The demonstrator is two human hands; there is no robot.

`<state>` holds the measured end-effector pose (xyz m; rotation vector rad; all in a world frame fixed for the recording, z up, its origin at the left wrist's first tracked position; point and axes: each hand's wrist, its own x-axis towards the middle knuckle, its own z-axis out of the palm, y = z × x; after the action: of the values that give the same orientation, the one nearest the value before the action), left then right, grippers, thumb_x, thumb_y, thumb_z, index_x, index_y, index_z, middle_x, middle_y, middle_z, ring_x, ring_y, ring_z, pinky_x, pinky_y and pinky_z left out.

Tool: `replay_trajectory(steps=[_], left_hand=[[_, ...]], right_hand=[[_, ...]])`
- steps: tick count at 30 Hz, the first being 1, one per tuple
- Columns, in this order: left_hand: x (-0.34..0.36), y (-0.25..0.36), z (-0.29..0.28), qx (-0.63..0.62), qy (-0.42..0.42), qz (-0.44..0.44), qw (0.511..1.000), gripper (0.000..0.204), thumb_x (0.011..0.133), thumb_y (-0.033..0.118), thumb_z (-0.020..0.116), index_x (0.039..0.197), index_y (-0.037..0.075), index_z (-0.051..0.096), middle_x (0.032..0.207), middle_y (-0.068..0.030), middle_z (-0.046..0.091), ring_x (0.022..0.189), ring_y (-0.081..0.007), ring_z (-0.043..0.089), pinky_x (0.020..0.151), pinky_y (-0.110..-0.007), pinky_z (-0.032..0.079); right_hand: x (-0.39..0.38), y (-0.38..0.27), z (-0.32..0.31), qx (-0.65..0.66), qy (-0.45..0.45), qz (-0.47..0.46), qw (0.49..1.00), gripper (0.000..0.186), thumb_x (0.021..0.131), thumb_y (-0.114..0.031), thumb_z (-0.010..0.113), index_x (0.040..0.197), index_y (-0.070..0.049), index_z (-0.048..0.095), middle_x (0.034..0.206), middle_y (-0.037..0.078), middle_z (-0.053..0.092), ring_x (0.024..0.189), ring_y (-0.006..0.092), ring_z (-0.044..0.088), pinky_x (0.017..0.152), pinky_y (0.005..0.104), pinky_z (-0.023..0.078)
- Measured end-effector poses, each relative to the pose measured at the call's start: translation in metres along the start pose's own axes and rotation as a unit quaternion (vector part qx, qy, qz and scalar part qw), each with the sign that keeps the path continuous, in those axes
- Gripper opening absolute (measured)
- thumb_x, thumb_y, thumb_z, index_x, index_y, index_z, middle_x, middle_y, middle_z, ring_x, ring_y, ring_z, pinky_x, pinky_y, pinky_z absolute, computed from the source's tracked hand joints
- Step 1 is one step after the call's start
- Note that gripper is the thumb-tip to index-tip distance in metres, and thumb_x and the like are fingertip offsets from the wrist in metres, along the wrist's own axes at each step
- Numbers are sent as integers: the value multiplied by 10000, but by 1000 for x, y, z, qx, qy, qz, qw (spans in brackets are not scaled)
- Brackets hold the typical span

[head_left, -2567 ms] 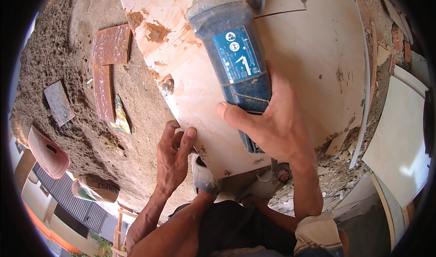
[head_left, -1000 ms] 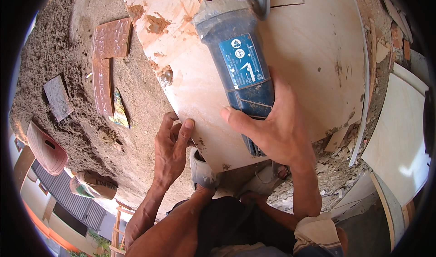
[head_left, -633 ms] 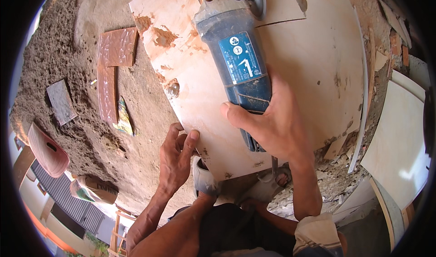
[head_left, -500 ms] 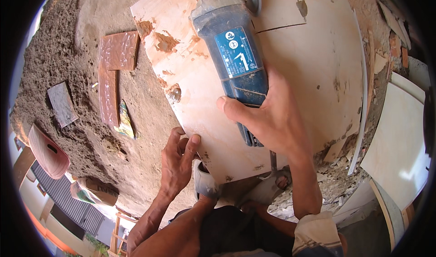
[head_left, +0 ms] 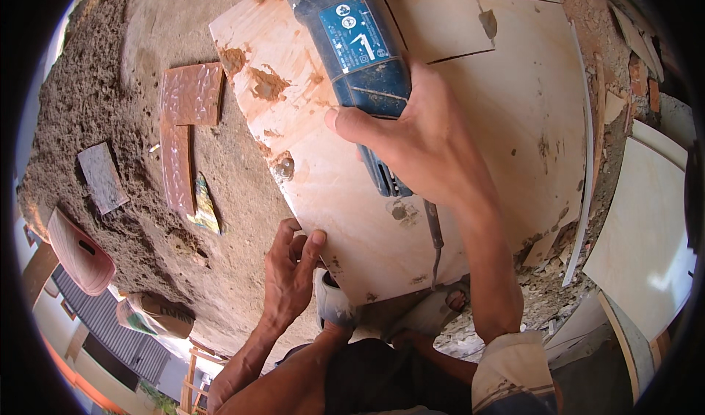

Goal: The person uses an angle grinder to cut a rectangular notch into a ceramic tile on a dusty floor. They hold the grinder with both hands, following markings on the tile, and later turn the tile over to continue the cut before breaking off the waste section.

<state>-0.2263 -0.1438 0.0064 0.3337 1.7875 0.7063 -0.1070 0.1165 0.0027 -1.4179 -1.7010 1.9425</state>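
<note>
My right hand (head_left: 433, 140) is wrapped around the rear body of a blue angle grinder (head_left: 360, 44), thumb across its left side. The grinder's front end runs out at the top, so its disc is hidden from view. Its cord (head_left: 435, 235) hangs down behind my wrist. Below it lies a large cream tile (head_left: 492, 114), stained with brown mud on the left. Dark straight cuts and a small chipped hole (head_left: 487, 23) mark its far part. My left hand (head_left: 292, 272) pinches the tile's near left edge between thumb and fingers.
My feet are at the tile's near edge. Brown tile pieces (head_left: 176, 162), a grey offcut (head_left: 103, 178) and a pink perforated object (head_left: 81, 253) lie on the dirt at left. Another cream tile (head_left: 642, 224) leans at right, near rubble and a thin white strip (head_left: 584, 195).
My right hand has moved the grinder away from me and slightly left, taking its disc out of view. My left hand keeps its place at the tile's edge.
</note>
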Motion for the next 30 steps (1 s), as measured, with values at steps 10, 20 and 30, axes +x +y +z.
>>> replay_trajectory(steps=[10, 20, 30], left_hand=[[0, 2, 0, 6, -1, -5, 1000, 467, 1162, 408, 641, 1307, -17, 515, 1058, -243, 772, 961, -255, 770, 861, -433, 676], [0, -3, -1, 6, -2, -5, 1000, 460, 1164, 402, 641, 1322, -11, 510, 1079, -235, 777, 964, -248, 767, 856, -422, 671], [0, -2, 0, -16, -4, -5, 1000, 447, 1168, 385, 637, 1325, -15, 514, 1091, -243, 772, 984, -260, 771, 866, -432, 675]], right_hand=[[26, -4, 1, -1, 8, -36, 999, 409, 789, -390, 824, 824, -9, 679, 692, 141, 670, 633, 271, 677, 667, 446, 564], [45, -7, 2, -30, 0, -29, 999, 449, 777, -439, 812, 741, -16, 664, 666, 149, 662, 619, 256, 670, 657, 444, 565], [39, -9, -1, -40, 0, -19, 999, 443, 778, -430, 806, 744, -2, 697, 679, 169, 688, 623, 273, 699, 667, 450, 578]])
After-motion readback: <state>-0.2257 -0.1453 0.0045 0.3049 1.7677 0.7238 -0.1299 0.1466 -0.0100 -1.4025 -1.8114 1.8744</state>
